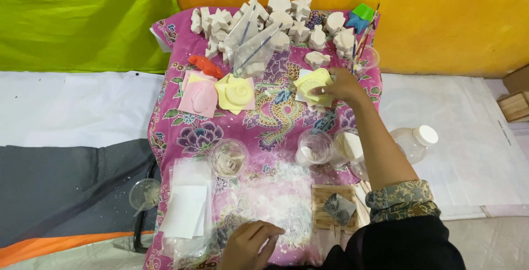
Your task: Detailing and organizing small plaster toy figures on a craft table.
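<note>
At six o'clock the left hand (250,243) rests curled, fingers bent and holding nothing, on the powder-dusted pink cloth (275,121), while the right arm stretches toward one o'clock, its right hand (343,85) pinching the yellow shell mould (313,85) lying there.

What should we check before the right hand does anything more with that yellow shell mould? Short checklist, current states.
1. Right hand on the yellow shell mould: ok, fingers rest on its right edge.
2. Grip closed around the mould: cannot tell, fingertips are hidden.
3. Left hand out of the way: ok, resting on the powdery cloth at the near edge, holding nothing visible.
4. Room beside the mould: not ok, a white plaster cast and a clear cup of brushes sit close behind.
5. Forearm clearance: not ok, the clear cups lie right under it.
6. Plastic bottle: ok, capped, lying off the cloth.
</note>
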